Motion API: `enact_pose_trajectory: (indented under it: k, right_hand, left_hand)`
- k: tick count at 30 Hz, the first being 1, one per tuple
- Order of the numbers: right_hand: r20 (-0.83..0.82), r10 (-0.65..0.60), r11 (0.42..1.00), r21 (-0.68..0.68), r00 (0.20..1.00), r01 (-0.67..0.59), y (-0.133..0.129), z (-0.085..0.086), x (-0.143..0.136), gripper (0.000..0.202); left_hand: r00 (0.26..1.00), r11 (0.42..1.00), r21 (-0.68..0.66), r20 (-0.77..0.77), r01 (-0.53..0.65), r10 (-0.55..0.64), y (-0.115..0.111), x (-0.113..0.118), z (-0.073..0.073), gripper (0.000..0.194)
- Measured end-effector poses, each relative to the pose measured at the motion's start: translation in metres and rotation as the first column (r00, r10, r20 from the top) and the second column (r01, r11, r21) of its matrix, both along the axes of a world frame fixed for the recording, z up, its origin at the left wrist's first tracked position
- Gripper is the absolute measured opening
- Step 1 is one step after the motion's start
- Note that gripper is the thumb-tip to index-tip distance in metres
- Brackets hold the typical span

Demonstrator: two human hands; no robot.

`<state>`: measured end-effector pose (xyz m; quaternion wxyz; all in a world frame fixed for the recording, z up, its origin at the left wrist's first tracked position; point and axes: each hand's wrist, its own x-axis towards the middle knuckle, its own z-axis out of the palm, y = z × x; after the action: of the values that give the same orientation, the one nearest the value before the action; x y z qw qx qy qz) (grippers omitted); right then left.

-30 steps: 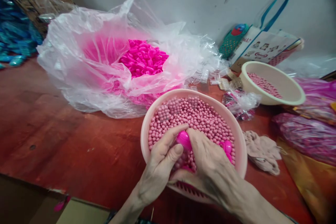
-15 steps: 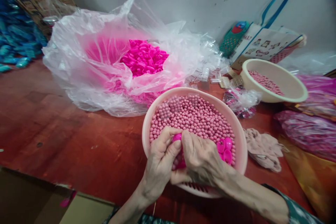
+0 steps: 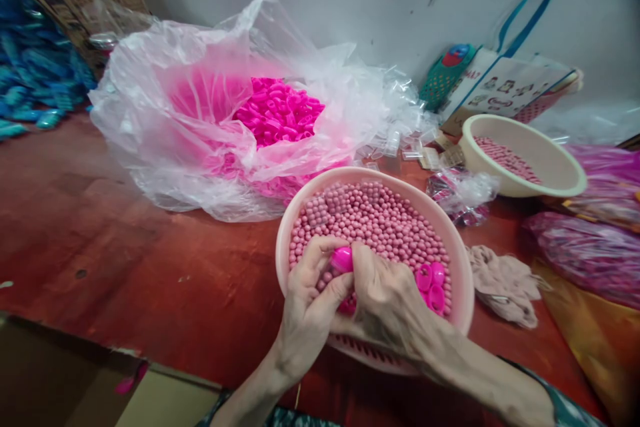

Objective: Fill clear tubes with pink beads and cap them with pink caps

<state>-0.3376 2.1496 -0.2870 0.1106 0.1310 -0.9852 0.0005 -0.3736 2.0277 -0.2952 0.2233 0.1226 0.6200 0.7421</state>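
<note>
Over a pale pink basin [image 3: 465,300] full of dusty-pink beads [image 3: 395,220], both hands meet at a glossy bright pink hollow plastic piece [image 3: 342,259]. My left hand [image 3: 313,300] is closed on it, with fingertips above and thumb below. My right hand [image 3: 387,290] is closed against its right end, fingers bent. Those fingertips are partly hidden, and whether they grip a second small thing cannot be seen. More pink hollow pieces [image 3: 433,287] lie on the beads to the right of my right hand. Small clear boxes of beads [image 3: 317,208] rest at the basin's far left.
A clear plastic bag [image 3: 165,167] of bright pink pieces [image 3: 280,110] stands behind. Right of the basin are a cream bowl [image 3: 555,177], a crumpled beige cloth [image 3: 505,283] and wrapped purple bundles [image 3: 585,260]. Clear plastic boxes [image 3: 393,143] and a printed bag [image 3: 505,90] lie near the wall.
The pink piece shows more between my fingers, and my left fingers are spread slightly wider around it. My right hand stays against it. The whole view has shifted slightly.
</note>
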Motion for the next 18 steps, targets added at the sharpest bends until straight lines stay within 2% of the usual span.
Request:
enact_pose_trajectory:
  k: [3,8,10,12,14,16,18]
  right_hand:
    - [-0.035,0.044,0.993,0.11,0.998,-0.04,0.006,-0.002,0.001,0.034]
    - [-0.001,0.22,0.97,0.109,0.975,-0.219,0.023,0.007,0.016,0.021]
    - [-0.03,0.162,0.985,0.066,0.986,-0.16,0.021,0.006,0.016,0.018]
    - [-0.099,0.05,0.998,0.032,0.994,-0.047,0.014,0.0,0.009,0.04]
    - [-0.133,-0.008,0.999,0.033,0.991,0.013,0.004,-0.006,0.001,0.055]
    - [-0.091,-0.036,0.999,0.026,0.995,0.039,-0.003,-0.007,-0.003,0.059]
    - [-0.012,-0.06,0.997,-0.047,0.998,0.06,-0.001,0.001,-0.001,0.06]
  left_hand:
    - [0.999,0.999,-0.03,0.038,-0.017,0.018,0.0,-0.001,0.001,0.014]
    - [0.992,1.0,-0.018,0.123,0.003,-0.001,0.001,0.0,0.002,0.014]
    - [0.992,1.0,-0.01,0.126,0.017,-0.015,0.001,0.0,0.002,0.012]
    - [0.994,1.0,-0.009,0.106,0.03,-0.029,0.001,0.0,0.002,0.011]
    - [0.996,0.999,-0.025,0.078,0.038,-0.036,0.002,-0.001,0.002,0.011]
    - [0.997,0.997,-0.05,0.057,0.05,-0.047,0.003,-0.002,0.001,0.011]
    - [0.995,0.995,-0.052,0.064,0.08,-0.077,0.005,-0.004,0.0,0.012]
